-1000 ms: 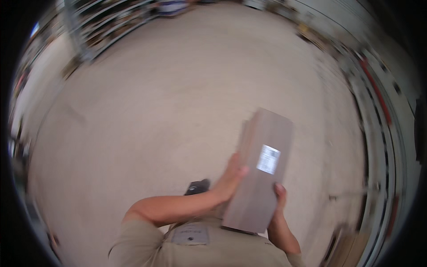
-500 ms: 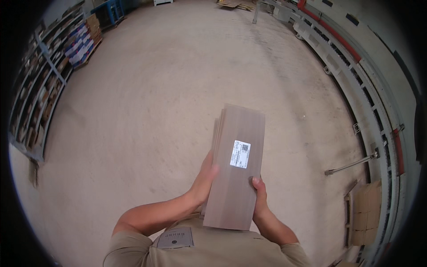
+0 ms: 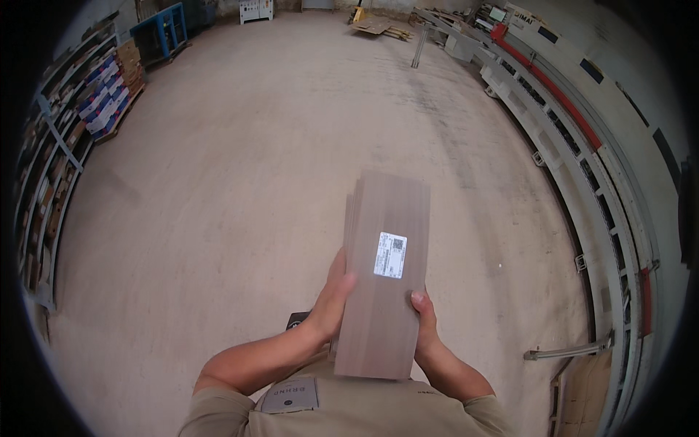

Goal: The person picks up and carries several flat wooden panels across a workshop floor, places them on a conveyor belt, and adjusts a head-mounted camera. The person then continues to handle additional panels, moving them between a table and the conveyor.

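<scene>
A stack of long, narrow wood-grain boards (image 3: 386, 320), greyish brown, is held upright against my front. On the top board sits a white printed label (image 3: 391, 255). My left hand (image 3: 336, 291) grips the stack's left edge, its fingers hidden behind the boards. Along the right edge my right hand (image 3: 426, 315) is closed, with the thumb resting near the top board's face. Several board edges show on the left side, slightly out of line. A small dark object (image 3: 297, 319) peeks out beside my left forearm; its kind cannot be made out.
Down the right runs a long machine (image 3: 582, 156) with a red rail and a metal bar (image 3: 568, 351) jutting out. Shelving (image 3: 54, 167) and a loaded pallet (image 3: 105, 95) line the left. Flat cardboard (image 3: 378, 26) lies far ahead; brown cartons (image 3: 586, 397) stand lower right.
I have moved forward across the floor: the shelves, pallet and machine have shifted back in view. Both hands keep the same hold on the boards. A dark object now shows by my left forearm.
</scene>
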{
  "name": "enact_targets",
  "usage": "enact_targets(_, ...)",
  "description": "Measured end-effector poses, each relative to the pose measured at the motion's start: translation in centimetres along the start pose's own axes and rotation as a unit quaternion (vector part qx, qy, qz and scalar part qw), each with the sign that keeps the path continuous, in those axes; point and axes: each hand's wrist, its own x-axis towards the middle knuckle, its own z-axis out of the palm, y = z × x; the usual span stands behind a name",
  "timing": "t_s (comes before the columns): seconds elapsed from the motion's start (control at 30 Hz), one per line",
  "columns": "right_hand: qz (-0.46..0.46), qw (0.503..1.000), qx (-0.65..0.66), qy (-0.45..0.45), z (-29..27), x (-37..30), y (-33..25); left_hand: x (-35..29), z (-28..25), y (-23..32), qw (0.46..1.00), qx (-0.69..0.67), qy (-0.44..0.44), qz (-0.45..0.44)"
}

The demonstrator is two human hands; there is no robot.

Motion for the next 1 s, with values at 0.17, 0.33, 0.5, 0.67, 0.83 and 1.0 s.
enact_targets(0.17,0.045,0.998,0.047,0.017,0.0,15.7,-6.3,17.0,-4.3,2.9,1.000,-0.004,-0.016,-0.024)
enact_targets(0.33,-0.022,0.999,-0.009,0.030,-1.7,32.2,-9.8,33.4,-9.3,3.6,0.999,-0.002,-0.029,-0.014)
enact_targets(0.5,-0.054,0.996,0.063,-0.035,-2.1,53.0,-13.4,50.9,-16.6,4.3,0.996,-0.003,0.027,-0.080)
enact_targets(0.67,-0.043,0.998,-0.030,-0.044,-0.7,70.9,-19.5,64.9,-21.2,10.1,0.950,-0.140,0.146,-0.238)
enact_targets(0.83,-0.073,0.986,-0.107,-0.105,-1.2,89.2,-24.1,81.2,-26.6,12.7,0.979,-0.087,0.136,-0.123)
enact_targets(1.0,-0.043,0.993,-0.066,-0.092,-2.0,101.6,-28.7,94.1,-29.6,14.0,0.984,-0.077,0.124,-0.101)
